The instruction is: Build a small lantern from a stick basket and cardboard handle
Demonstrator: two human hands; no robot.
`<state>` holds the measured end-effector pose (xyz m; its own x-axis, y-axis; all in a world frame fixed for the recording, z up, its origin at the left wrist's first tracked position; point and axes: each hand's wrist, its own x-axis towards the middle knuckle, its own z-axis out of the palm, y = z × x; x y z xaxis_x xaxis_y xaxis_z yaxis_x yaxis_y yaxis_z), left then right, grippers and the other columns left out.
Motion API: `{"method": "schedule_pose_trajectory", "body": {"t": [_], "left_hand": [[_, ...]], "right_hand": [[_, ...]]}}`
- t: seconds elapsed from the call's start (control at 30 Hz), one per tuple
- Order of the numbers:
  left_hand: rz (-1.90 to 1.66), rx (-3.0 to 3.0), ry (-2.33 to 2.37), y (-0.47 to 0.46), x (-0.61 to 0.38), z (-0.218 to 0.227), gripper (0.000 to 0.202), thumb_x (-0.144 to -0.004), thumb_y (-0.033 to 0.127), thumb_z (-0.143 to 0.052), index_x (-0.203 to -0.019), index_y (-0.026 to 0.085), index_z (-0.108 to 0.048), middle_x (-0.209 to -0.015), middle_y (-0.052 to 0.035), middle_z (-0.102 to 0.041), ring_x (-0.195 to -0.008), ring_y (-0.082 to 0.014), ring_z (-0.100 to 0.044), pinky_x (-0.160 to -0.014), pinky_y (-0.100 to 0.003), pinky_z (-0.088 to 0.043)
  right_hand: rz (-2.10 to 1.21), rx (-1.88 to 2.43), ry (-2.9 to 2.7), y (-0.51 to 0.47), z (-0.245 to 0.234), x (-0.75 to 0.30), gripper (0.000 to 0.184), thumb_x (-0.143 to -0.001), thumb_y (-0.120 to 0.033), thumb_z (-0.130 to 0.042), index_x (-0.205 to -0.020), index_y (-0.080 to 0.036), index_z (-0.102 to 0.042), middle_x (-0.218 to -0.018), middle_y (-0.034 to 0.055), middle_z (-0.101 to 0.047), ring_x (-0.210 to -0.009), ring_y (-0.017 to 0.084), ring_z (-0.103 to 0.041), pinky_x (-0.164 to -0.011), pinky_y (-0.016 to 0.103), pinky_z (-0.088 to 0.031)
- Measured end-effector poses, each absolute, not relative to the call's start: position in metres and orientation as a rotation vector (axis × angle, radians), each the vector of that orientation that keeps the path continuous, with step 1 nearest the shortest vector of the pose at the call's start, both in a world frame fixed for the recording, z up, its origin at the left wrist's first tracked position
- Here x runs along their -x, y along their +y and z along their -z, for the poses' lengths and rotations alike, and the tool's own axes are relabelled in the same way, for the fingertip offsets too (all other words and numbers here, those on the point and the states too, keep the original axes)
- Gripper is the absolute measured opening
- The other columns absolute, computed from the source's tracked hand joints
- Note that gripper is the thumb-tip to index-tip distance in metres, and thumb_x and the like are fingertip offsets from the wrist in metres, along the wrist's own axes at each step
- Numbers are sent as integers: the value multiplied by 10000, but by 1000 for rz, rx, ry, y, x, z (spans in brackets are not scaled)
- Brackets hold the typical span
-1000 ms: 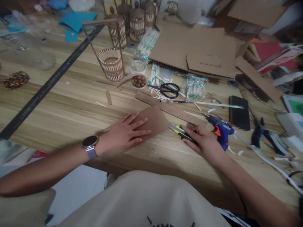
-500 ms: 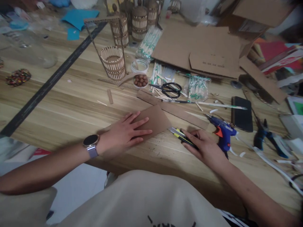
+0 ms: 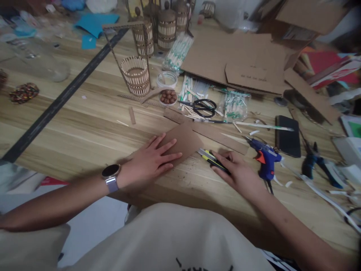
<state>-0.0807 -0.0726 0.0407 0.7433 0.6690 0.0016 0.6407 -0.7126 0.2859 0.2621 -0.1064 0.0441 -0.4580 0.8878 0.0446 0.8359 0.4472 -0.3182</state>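
Observation:
My left hand [image 3: 153,160] lies flat with fingers spread on a piece of brown cardboard [image 3: 187,139], pressing it to the wooden table. A watch is strapped on that wrist. In my right hand [image 3: 239,171] is a yellow and black utility knife [image 3: 213,160], its blade out and its tip at the right edge of the cardboard. Dark crumbs lie on the wood just below that edge. Behind the piece rests a cardboard strip [image 3: 220,138], with another short strip [image 3: 173,115] to its left.
Right of my right hand lie a blue glue gun [image 3: 265,156], a phone [image 3: 287,135] and pliers [image 3: 313,162]. Black scissors [image 3: 204,108], a bowl of brown balls [image 3: 168,97] and a stick basket [image 3: 137,77] stand farther back. A long dark ruler [image 3: 64,92] crosses the left side.
The knife and my right hand have shifted slightly left along the cardboard's edge. My left hand stays spread on the piece.

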Motion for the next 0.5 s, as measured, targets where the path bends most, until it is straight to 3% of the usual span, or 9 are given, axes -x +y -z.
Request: {"method": "schedule_pose_trajectory", "body": {"t": [0.17,0.3,0.5], "left_hand": [[-168,-2660,1125,-76,75,-39,469,-1078,393,-349,-1532,325,-448,-1663,-29,-339,-1570,-350,-139,-1224,-565,-231],[-172,-2641,1145,-76,74,-40,467,-1080,395,-336,-1528,336,-453,-1665,-28,-331,-1563,-356,-167,-1221,-581,-236],[-173,-2623,1152,-77,74,-40,465,-1079,405,-335,-1520,337,-467,-1661,-29,-340,-1571,-350,-143,-1233,-583,-216]], "right_hand": [[-437,1486,-2490,-92,-44,-266,483,-1011,-427,-476,-1426,-212,-598,-1043,130,-631,-940,266,-671,-824,412,-586],[-396,1456,-2525,-95,-44,-267,497,-1016,-432,-460,-1408,-165,-609,-1010,136,-619,-906,267,-657,-788,407,-583],[-432,1445,-2514,-103,-46,-262,489,-1012,-424,-483,-1431,-199,-592,-994,127,-624,-900,264,-649,-770,400,-585]]}}
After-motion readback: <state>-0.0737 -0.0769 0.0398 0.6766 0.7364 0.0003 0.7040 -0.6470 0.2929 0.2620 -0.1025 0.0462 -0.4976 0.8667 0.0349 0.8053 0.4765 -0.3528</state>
